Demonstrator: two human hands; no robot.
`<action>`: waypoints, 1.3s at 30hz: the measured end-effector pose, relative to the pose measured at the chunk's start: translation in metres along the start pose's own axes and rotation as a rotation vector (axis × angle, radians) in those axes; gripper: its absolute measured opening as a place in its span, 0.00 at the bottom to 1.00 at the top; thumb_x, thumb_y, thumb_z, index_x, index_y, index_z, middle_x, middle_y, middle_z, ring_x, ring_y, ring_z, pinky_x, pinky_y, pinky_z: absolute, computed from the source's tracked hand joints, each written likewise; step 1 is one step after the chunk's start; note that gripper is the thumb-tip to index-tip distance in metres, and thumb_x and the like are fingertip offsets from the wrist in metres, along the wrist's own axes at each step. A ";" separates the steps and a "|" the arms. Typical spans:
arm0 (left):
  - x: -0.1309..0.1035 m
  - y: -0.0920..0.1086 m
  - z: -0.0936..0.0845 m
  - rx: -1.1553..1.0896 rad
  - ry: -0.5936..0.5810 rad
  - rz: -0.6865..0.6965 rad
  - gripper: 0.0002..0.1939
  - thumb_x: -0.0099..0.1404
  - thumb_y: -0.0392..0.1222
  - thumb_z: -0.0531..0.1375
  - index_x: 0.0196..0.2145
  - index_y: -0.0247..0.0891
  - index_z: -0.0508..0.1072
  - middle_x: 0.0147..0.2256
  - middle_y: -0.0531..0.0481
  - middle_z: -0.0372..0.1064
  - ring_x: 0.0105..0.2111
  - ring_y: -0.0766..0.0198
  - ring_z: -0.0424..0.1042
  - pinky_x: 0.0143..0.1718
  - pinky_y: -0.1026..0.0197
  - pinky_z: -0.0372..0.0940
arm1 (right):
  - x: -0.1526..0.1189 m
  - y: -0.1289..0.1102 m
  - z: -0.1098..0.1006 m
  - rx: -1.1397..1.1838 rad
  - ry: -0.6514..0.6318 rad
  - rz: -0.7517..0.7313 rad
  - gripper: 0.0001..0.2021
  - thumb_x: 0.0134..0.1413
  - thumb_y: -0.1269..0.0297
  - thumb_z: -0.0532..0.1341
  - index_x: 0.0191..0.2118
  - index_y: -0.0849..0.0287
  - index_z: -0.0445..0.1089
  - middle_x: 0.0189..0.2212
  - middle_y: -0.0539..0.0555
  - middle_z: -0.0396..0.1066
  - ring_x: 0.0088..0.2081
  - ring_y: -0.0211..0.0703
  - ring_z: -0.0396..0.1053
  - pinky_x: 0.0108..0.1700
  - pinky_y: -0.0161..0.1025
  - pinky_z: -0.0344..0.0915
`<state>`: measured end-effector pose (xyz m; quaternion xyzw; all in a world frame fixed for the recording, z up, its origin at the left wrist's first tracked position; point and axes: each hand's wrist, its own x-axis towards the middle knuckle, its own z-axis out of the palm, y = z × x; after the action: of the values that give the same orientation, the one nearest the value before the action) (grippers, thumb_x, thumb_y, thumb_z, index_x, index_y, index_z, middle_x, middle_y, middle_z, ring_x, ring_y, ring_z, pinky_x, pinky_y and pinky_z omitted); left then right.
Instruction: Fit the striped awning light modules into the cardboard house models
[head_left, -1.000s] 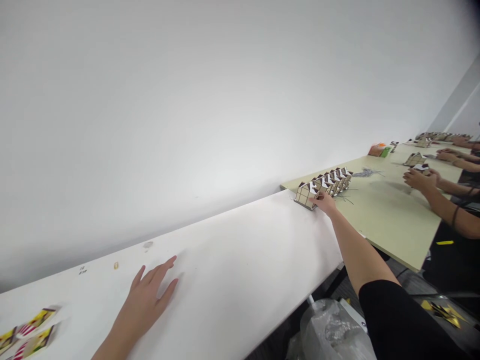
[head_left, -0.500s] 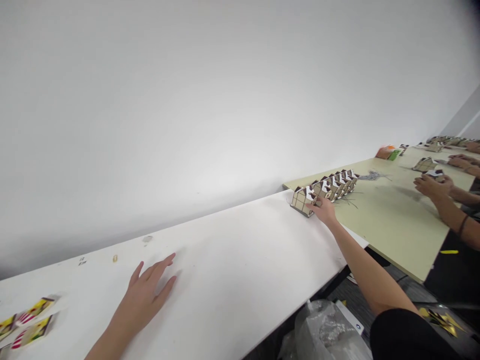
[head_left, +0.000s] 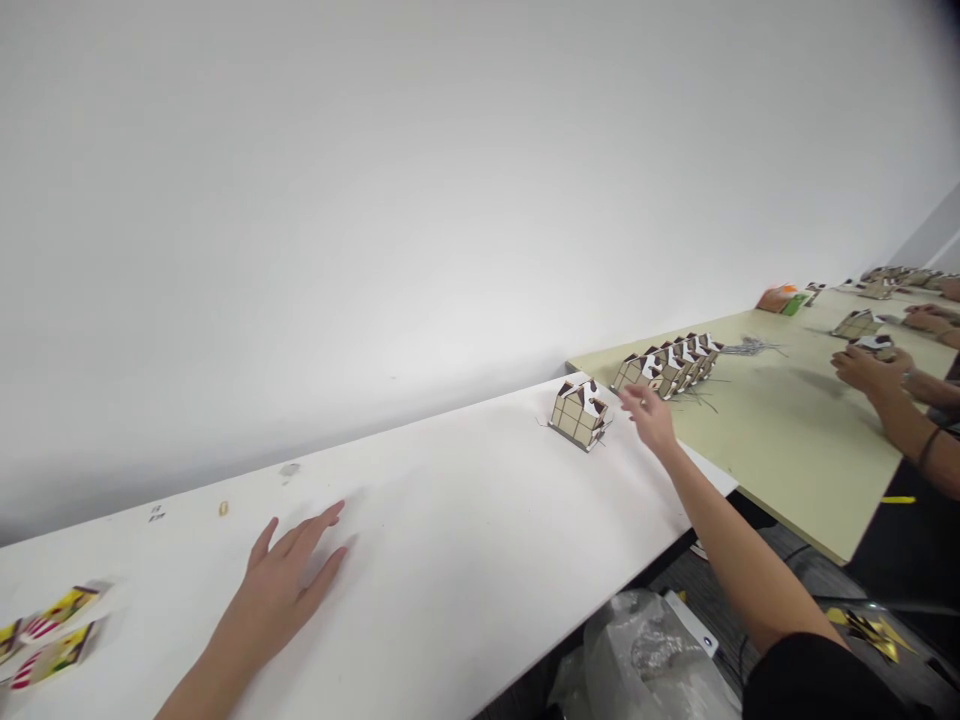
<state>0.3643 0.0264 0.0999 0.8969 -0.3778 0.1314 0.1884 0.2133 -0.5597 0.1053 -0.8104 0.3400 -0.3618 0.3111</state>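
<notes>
On the white table point(head_left: 450, 540) a small model house point(head_left: 576, 416), cream-walled with a brown and white roof, stands apart from the others. Just to its right my right hand point(head_left: 649, 418) hovers with fingers apart, holding nothing. Beyond that hand, a row of several similar model houses point(head_left: 671, 366) sits close together on the pale yellow-green table. My left hand point(head_left: 281, 585) is over the left part of the white table, fingers spread and nothing in them. Thin wires stick out by the single house's base.
Several printed yellow and red-striped pieces point(head_left: 56, 640) lie at the left. Loose grey wires point(head_left: 752, 346) rest behind the row. At right, a co-worker's hands point(head_left: 870, 368) hold another house. Below the table edge is a clear plastic bag point(head_left: 652, 660).
The nearest house has moved left, away from the row, onto the white table. My right hand has let go of it. My left hand has stayed nearly in place.
</notes>
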 end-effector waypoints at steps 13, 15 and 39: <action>0.000 0.000 -0.006 0.004 -0.062 -0.051 0.26 0.67 0.55 0.51 0.60 0.49 0.58 0.50 0.50 0.71 0.35 0.63 0.75 0.67 0.39 0.37 | 0.084 0.064 -0.012 -0.202 0.154 0.325 0.16 0.39 0.52 0.65 0.29 0.59 0.67 0.29 0.63 0.71 0.40 0.60 0.70 0.47 0.54 0.63; -0.001 0.002 -0.008 0.008 -0.075 -0.061 0.26 0.67 0.54 0.51 0.61 0.49 0.57 0.50 0.50 0.71 0.29 0.66 0.74 0.67 0.39 0.36 | 0.083 0.066 -0.012 -0.215 0.152 0.306 0.14 0.41 0.53 0.64 0.28 0.59 0.67 0.29 0.63 0.71 0.39 0.60 0.69 0.47 0.54 0.63; -0.002 0.010 -0.003 0.005 0.003 -0.035 0.24 0.70 0.54 0.46 0.60 0.48 0.57 0.48 0.49 0.71 0.40 0.64 0.74 0.67 0.43 0.35 | -0.041 -0.027 0.046 0.061 -0.024 -0.121 0.24 0.46 0.48 0.62 0.44 0.62 0.67 0.52 0.65 0.61 0.34 0.43 0.69 0.42 0.48 0.72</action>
<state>0.3555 0.0230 0.1042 0.9038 -0.3613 0.1303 0.1888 0.2383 -0.4997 0.0851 -0.8240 0.2754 -0.3803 0.3171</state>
